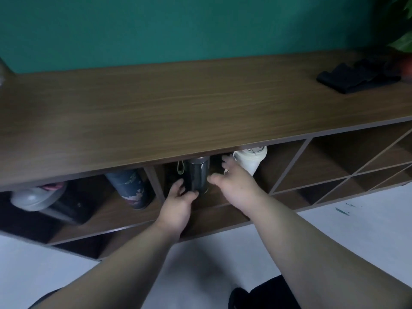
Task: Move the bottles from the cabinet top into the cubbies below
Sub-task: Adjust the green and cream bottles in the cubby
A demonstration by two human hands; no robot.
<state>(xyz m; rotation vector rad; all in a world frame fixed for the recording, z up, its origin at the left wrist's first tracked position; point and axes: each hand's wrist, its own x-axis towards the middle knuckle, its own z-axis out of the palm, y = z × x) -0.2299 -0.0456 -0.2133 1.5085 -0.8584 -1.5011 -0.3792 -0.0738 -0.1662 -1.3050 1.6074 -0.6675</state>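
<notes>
A shiny dark metal bottle [199,175] stands upright in the middle cubby under the wooden cabinet top [178,108]. My left hand [178,204] grips its lower left side. My right hand [234,186] hovers just right of the bottle with fingers spread, holding nothing. A white bottle [249,159] stands behind my right hand in the same cubby. In the cubby to the left, a dark blue patterned bottle [131,188] leans. A grey-lidded bottle [33,197] lies at the far left.
A folded black cloth [359,76] lies on the cabinet top at the right, near green plant leaves [401,41]. Diagonal-divided cubbies [334,166] open to the right. A glass object [3,72] shows at the left edge. Pale floor lies below.
</notes>
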